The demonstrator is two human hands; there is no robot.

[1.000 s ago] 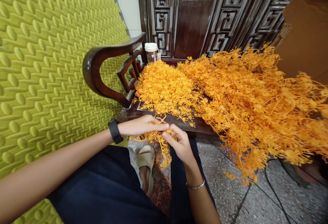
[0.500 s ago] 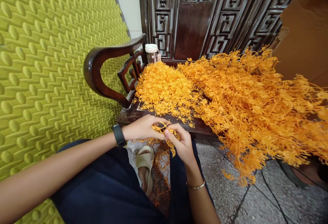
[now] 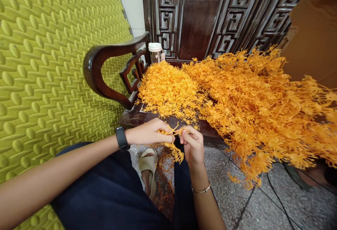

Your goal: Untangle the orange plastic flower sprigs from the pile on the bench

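Note:
Orange plastic flower sprigs (image 3: 176, 152) hang from my left hand (image 3: 149, 132), whose fingers are closed around them. My right hand (image 3: 194, 144) is closed in a pinch on an orange piece at the end of a thin stem that runs over from my left hand. Both hands are close together above my lap, in front of the bench edge. Just beyond them lies a heap of small orange plastic flowers (image 3: 168, 87) on the dark wooden bench (image 3: 137, 118). To the right spreads a larger pile of branched orange stems with flowers (image 3: 263, 107).
A clear cup with a white lid (image 3: 155, 51) stands behind the heap, beside the curved armrest (image 3: 92, 69). Brown cardboard (image 3: 314, 33) leans at the right. Orange scraps (image 3: 165, 188) lie on the floor near my sandal (image 3: 147, 163). Black cables (image 3: 279, 202) cross the floor.
My right hand has moved away from my left, to the right, with a stem now stretched between them. The sprigs under my left hand hang more in view.

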